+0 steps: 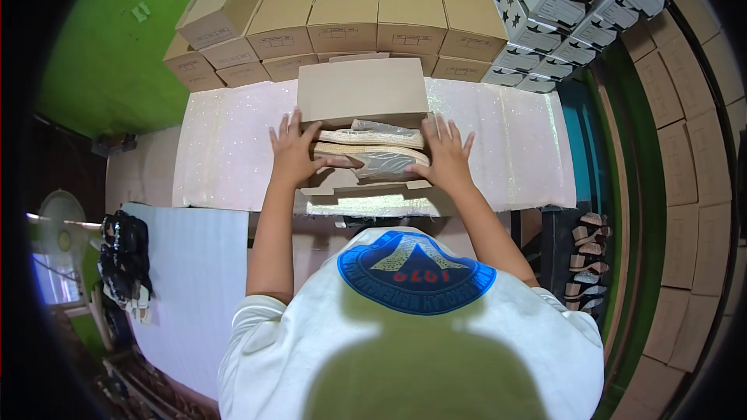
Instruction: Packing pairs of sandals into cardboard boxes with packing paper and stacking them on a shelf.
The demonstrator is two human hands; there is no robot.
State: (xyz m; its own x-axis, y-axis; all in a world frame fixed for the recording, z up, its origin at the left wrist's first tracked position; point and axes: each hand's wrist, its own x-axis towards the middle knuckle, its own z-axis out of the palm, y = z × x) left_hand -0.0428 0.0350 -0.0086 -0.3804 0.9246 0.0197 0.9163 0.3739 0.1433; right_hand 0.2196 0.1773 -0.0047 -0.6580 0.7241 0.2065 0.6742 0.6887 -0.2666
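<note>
head view: left hand [294, 154] and right hand [449, 159] flank footwear [373, 140] in open box [362, 89]

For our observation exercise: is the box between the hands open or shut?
The box is open: its lid is raised, exposing pale items.

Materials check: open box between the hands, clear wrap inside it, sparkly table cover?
Open box: looks like cardboard, matte brown; stiff flat panels with straight creases.
Clear wrap: probably thin plastic film, glossy; see-through, wrinkled, with bright highlights.
Table cover: likely glittery fabric, pale pink; sparkling specks and a frayed-looking front edge, though a coated sheet isn't ruled out.
</note>
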